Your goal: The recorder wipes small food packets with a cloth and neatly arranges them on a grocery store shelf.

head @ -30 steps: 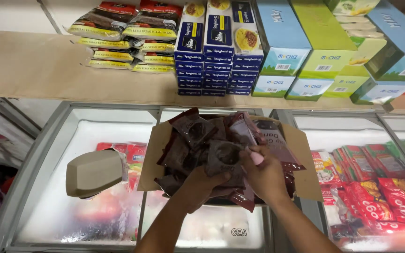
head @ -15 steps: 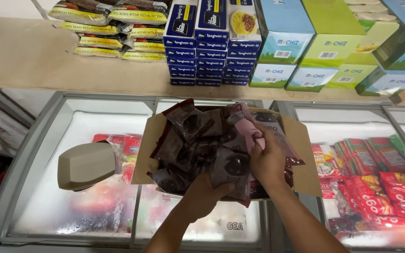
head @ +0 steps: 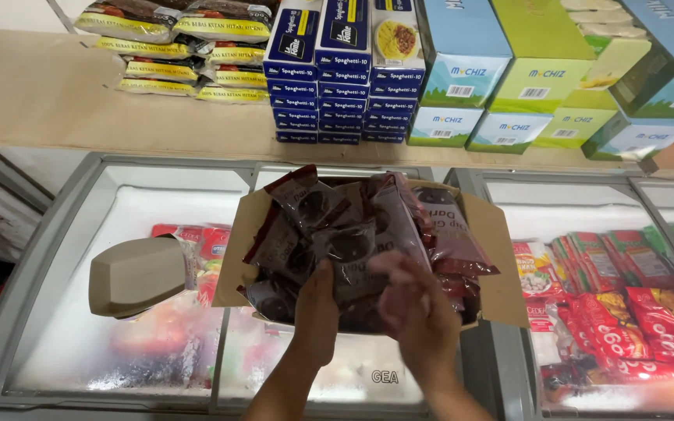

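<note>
Dark maroon snack packets (head: 329, 234) fill an open cardboard box (head: 501, 257) that rests on the glass lid of a chest freezer (head: 64, 257). Left hand (head: 317, 312) lies among them, fingers curled round one packet. Right hand (head: 415, 304) is blurred, fingers bent over the pile; whether it grips anything cannot be told.

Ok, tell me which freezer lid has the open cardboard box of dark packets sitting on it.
The left freezer's glass lid: the cardboard box rests on its right part, both hands in the dark packets. The right freezer's lid bears no box.
</note>
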